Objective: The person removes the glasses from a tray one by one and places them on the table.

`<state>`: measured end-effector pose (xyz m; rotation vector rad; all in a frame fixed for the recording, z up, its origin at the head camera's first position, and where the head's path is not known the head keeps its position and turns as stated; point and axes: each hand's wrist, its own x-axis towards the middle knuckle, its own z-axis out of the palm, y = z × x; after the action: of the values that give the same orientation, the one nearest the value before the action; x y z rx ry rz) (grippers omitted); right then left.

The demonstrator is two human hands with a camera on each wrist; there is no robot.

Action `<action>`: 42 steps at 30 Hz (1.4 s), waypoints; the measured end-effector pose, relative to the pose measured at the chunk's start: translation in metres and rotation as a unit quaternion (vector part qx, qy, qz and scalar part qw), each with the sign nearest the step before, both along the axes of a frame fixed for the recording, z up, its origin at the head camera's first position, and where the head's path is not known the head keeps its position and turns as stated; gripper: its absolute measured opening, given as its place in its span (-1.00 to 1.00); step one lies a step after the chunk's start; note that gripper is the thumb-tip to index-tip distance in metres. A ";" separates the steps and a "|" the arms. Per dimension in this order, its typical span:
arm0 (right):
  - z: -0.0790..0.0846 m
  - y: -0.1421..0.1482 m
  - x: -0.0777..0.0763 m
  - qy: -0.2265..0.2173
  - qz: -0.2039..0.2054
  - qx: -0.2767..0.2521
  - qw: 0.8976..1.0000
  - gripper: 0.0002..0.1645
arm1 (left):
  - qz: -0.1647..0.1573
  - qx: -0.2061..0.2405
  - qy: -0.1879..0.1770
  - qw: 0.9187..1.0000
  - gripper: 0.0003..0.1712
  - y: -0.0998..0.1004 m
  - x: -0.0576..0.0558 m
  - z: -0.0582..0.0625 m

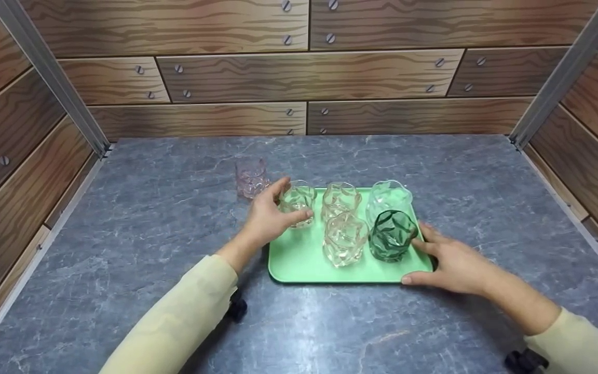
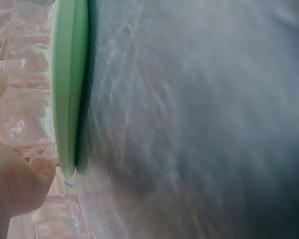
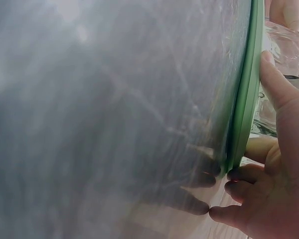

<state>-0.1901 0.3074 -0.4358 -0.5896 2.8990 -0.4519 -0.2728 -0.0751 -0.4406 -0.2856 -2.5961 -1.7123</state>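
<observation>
A light green tray (image 1: 296, 267) lies on the table with several faceted tumblers on it. My left hand (image 1: 268, 215) holds a clear tumbler (image 1: 300, 198) at the tray's back left corner, thumb on the near side and fingers behind. The tray's right end is gripped by my right hand (image 1: 457, 265), its thumb at the front corner and its fingers along the right side, close to a dark green tumbler (image 1: 392, 236). Two faintly amber tumblers, one at the back (image 1: 341, 200) and one in front (image 1: 345, 240), stand mid-tray. Behind the green one is a pale clear tumbler (image 1: 388, 195).
A pale purple tumbler (image 1: 251, 179) stands on the grey marbled table (image 1: 174, 171), off the tray and just left of my left fingers. Wood-patterned walls (image 1: 304, 78) with metal corner posts (image 1: 563, 72) enclose the table at the back and sides.
</observation>
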 end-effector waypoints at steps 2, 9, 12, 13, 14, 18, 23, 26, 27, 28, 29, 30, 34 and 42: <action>0.001 0.000 0.000 0.000 0.000 -0.001 1.000 0.41 | -0.002 0.010 0.000 1.000 0.17 0.001 0.000 0.000; 0.001 0.000 0.001 -0.004 0.001 -0.002 1.000 0.42 | 0.003 0.027 0.007 1.000 0.13 0.002 0.000 -0.001; 0.001 0.000 0.002 -0.003 0.001 -0.001 1.000 0.42 | 0.008 0.036 0.009 0.999 0.13 0.003 0.001 -0.002; 0.001 0.000 0.002 -0.002 0.001 -0.001 1.000 0.42 | 0.010 0.039 0.009 0.999 0.13 0.003 0.001 -0.002; 0.001 0.000 0.002 -0.002 0.001 -0.001 1.000 0.42 | 0.012 0.041 0.009 0.999 0.12 0.003 0.002 -0.002; 0.001 0.000 0.001 0.000 0.002 0.000 1.000 0.42 | 0.015 0.054 0.007 0.998 0.11 0.004 0.005 -0.001; 0.001 0.000 0.001 -0.001 0.000 0.003 1.000 0.42 | 0.010 0.074 0.003 0.997 0.11 0.003 0.008 0.004; 0.000 0.001 0.000 -0.001 0.001 0.003 1.000 0.42 | 0.007 0.081 0.003 0.997 0.12 0.000 0.012 0.012; 0.000 0.001 0.000 0.000 0.002 0.002 1.000 0.42 | 0.006 0.083 0.004 0.997 0.12 -0.001 0.013 0.016; 0.000 0.000 0.000 0.001 0.003 0.002 1.000 0.42 | 0.005 0.086 0.005 0.996 0.12 -0.003 0.015 0.019; 0.000 0.001 0.000 0.002 0.003 0.001 1.000 0.42 | 0.002 0.091 0.006 0.996 0.12 -0.005 0.016 0.023; 0.000 0.001 0.000 0.002 0.004 0.000 1.000 0.42 | 0.001 0.095 0.007 0.995 0.12 -0.008 0.017 0.026; 0.000 0.001 0.000 0.004 0.005 -0.007 1.000 0.40 | -0.007 0.122 0.014 0.992 0.12 -0.021 0.021 0.041; 0.000 0.000 0.000 0.004 0.006 -0.005 1.000 0.40 | 0.003 0.148 0.031 0.988 0.10 -0.063 0.026 0.069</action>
<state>-0.1901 0.3076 -0.4361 -0.6103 2.9003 -0.4628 -0.2464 -0.1377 -0.3715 -0.3147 -2.2537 -2.0157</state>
